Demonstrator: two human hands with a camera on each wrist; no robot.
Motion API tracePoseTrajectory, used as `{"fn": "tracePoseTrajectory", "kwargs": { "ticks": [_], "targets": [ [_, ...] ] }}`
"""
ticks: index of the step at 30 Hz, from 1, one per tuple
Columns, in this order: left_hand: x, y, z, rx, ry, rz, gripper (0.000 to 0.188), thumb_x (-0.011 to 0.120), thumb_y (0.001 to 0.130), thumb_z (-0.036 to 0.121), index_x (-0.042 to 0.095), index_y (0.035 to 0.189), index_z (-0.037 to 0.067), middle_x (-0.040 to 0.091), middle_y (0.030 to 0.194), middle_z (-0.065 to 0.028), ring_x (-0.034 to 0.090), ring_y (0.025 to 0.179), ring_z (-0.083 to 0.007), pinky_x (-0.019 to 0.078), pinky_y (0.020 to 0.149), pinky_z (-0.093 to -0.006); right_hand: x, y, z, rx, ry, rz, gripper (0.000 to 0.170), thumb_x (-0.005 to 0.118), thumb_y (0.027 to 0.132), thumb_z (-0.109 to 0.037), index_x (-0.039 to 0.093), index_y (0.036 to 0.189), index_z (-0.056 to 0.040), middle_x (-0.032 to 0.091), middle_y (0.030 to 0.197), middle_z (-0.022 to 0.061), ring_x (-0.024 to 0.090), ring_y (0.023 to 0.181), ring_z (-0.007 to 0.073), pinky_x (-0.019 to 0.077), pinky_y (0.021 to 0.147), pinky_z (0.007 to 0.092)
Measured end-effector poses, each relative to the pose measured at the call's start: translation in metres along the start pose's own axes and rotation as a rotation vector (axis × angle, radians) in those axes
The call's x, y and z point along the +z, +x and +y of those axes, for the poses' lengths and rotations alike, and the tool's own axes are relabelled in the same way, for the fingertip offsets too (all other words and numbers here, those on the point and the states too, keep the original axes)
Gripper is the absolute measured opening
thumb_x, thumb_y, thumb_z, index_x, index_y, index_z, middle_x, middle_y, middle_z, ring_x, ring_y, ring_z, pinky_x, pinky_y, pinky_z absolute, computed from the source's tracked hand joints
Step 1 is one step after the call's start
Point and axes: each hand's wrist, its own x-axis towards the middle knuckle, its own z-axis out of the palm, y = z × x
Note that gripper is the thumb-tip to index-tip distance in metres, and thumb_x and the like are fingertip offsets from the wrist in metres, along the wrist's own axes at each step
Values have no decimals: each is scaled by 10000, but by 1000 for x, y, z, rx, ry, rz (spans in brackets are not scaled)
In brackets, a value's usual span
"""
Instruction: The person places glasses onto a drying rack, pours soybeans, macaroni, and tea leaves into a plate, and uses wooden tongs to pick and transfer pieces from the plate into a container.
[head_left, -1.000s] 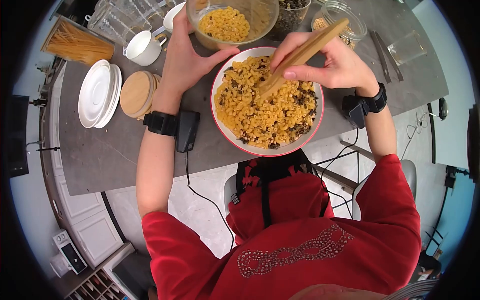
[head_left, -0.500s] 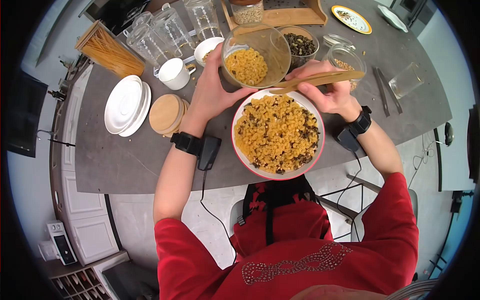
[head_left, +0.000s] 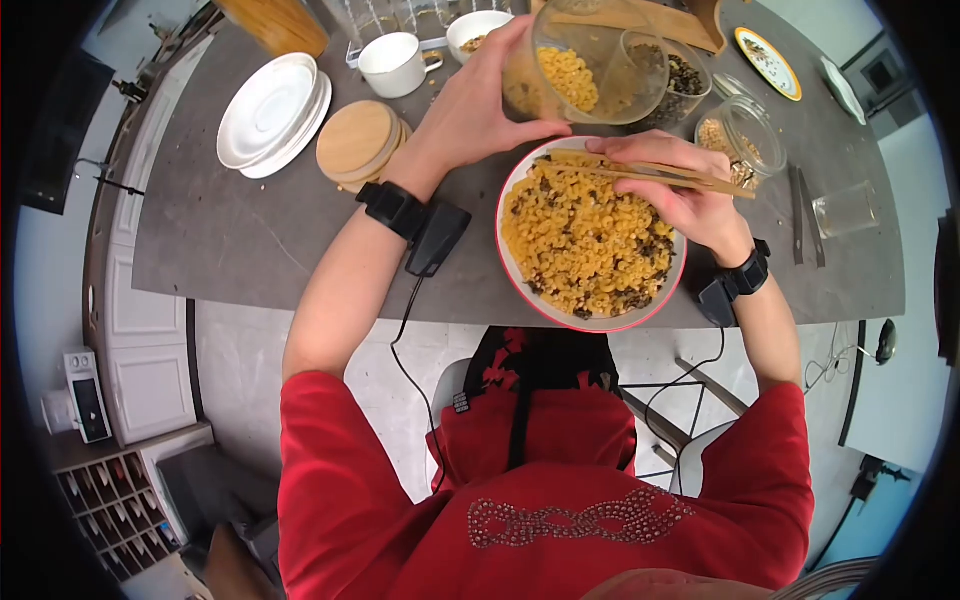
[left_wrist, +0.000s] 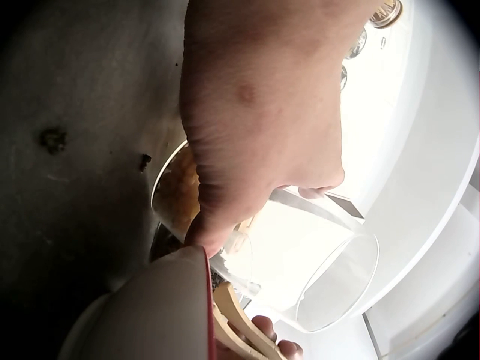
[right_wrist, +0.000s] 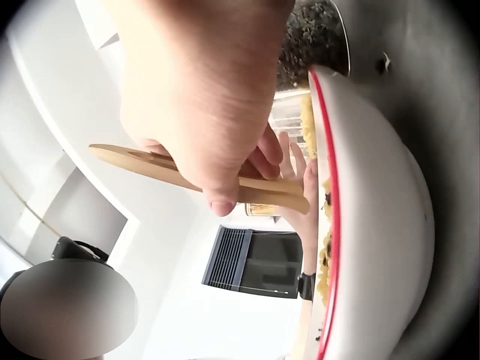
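The left hand [head_left: 475, 110] grips a glass container [head_left: 630, 95] of yellow pasta, which leans beyond the bowl; its thumb is beside the bowl's rim in the left wrist view. In the right hand [head_left: 690, 180], wooden tongs [head_left: 665, 172] are pinched between thumb and fingers, lying nearly level with their tips at the far inner side of the bowl. The white, red-rimmed bowl [head_left: 508, 240] holds pasta [head_left: 590, 240] mixed with dark bits. The right wrist view shows the tongs [right_wrist: 150, 165] above the bowl [right_wrist: 375, 195]; whether their tips hold pasta cannot be told.
Left of the bowl are wooden lids [head_left: 355, 140], stacked white plates [head_left: 265, 110] and a white cup [head_left: 393, 65]. To the right stand a jar of grains [head_left: 735, 145], metal tongs [head_left: 805, 215] and a glass [head_left: 848, 210]. A dark-filled container [head_left: 685, 85] sits behind.
The right hand lifted the tongs from the middle of the pasta to the far rim, then lowered their tips inside it. The container now leans more to the right. The head view has shifted.
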Motion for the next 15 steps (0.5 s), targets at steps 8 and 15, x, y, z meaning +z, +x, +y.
{"fn": "tracePoseTrajectory", "kwargs": {
  "ticks": [8,15],
  "targets": [
    [1,1,2,26,-28,8,1066,979,719,369,359,1524,45,578,1439,-175,594,1329,-299,494,1101,-416,0,7,2,-188,-147,-109,364,823,823,-14,717,1171,-24,755,1188,129,741,1011,309,609,875,390],
    [3,3,-2,85,-62,22,1069,978,725,346,350,1536,44,544,1488,-167,568,1363,-292,470,1142,-426,1,9,-3,-166,-163,-56,353,838,813,-30,726,1147,-29,760,1156,130,742,993,300,610,853,384]
  ]
}}
